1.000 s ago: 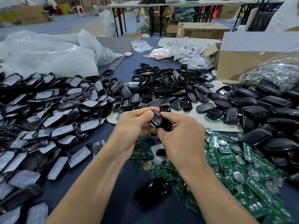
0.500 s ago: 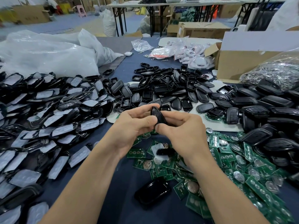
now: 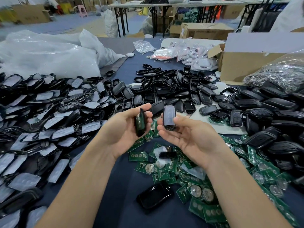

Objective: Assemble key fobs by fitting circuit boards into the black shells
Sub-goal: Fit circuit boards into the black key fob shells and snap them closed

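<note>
Head view: both hands were raised over the bench [image 3: 121, 186], palms turned up. The left hand [image 3: 121, 129] gripped a black shell half [image 3: 139, 125] between thumb and curled fingers. Green showed inside it, most likely a circuit board already seated, though blur made that hard to confirm. The right hand [image 3: 189, 139] pinched a cover half [image 3: 169, 118], its grey film facing the camera.

The two pieces stood side by side, near but not touching, with nothing in the gap. Each long axis ran roughly upright and away from the person, and the left piece leaned slightly. The cover half lay directly to the right of the shell half. So the coming move probably called for turning the open faces toward each other and matching the ends before pressing.

Loose circuit boards [image 3: 164, 171] lay scattered on the bench beneath the hands, and an empty black shell [image 3: 154, 197] sat closer to the person. Film-backed covers [image 3: 49, 122] were heaped to the left and bare black shells [image 3: 164, 91] beyond. Closed fobs [image 3: 271, 119] were piled to the right, all well clear of the hands.
</note>
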`<state>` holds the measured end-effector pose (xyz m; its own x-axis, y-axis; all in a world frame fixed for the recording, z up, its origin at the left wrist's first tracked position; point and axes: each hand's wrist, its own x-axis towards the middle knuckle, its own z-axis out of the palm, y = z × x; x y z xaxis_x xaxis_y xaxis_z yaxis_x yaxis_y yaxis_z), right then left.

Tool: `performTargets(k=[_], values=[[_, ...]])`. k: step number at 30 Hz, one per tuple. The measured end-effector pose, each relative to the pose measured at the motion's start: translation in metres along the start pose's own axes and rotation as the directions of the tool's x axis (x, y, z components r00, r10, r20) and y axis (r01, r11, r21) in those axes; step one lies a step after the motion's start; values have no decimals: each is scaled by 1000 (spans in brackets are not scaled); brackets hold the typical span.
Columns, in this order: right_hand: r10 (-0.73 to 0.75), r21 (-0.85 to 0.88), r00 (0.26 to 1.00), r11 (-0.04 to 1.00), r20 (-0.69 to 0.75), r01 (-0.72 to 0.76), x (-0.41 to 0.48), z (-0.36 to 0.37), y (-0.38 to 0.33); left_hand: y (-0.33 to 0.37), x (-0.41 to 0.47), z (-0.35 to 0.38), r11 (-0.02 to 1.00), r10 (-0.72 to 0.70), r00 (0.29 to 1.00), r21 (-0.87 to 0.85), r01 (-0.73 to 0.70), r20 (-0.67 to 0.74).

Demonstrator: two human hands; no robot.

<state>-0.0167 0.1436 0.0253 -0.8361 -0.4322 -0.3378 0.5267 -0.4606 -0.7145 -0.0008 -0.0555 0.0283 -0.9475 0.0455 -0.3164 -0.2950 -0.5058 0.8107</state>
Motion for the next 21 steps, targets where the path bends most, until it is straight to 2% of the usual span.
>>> performTargets(k=[3, 5, 9, 18, 21], values=[[6, -75, 1000, 997, 14, -5, 0, 1, 1, 0, -1, 1, 999, -18, 1000, -44, 18, -7], [14, -104, 1000, 994, 15, -12, 0, 3, 3, -3, 0, 2, 997, 19, 999, 76, -15, -51], [22, -148, 999, 989, 27, -18, 0, 6, 5, -15, 3, 11, 926, 192, 974, 352, -140, -119], [-64, -368, 998, 927, 25, 68, 3, 10, 14, -24, 3, 17, 801, 383, 907, 551, -234, -173], [-150, -452, 989, 881, 10, 138, 4, 13, 21, -26, 3, 17, 729, 485, 849, 634, -260, -209]])
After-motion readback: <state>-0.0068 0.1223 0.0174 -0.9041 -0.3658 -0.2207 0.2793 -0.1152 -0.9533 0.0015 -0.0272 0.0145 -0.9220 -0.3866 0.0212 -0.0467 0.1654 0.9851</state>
